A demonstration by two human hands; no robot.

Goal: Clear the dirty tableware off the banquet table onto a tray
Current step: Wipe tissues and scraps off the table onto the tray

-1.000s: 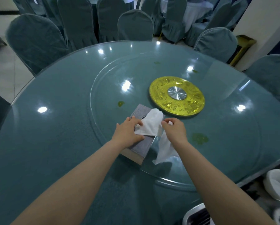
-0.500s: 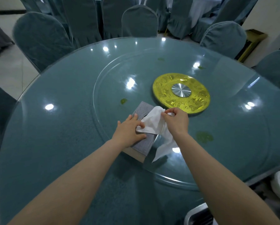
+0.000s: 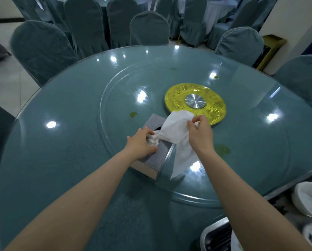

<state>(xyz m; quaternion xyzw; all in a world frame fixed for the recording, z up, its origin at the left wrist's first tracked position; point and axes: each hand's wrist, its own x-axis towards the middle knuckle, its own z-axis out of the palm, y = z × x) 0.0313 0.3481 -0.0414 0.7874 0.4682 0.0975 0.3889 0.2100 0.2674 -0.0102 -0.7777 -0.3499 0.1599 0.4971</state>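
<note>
Right hand [image 3: 199, 132] grip pinches a tissue [image 3: 177, 129] drawn from the tissue box [image 3: 155, 156]; left hand [image 3: 142, 143] grip steadies the box, bunching tissue. No tableware seen on tabletop [image 3: 61, 142]; white dishes [image 3: 307, 200] already aside, spills left.

Tissue box [image 3: 154, 156] on turntable [image 3: 242, 182], disc [image 3: 195, 103] behind it, bowls [image 3: 309, 201] far right

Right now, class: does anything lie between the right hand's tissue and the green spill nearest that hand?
Nothing visible does. The right hand pinches the tissue above bare glass; the green spill lies just right of that wrist, uncovered. The tissue's other end remains at the tissue box.
</note>
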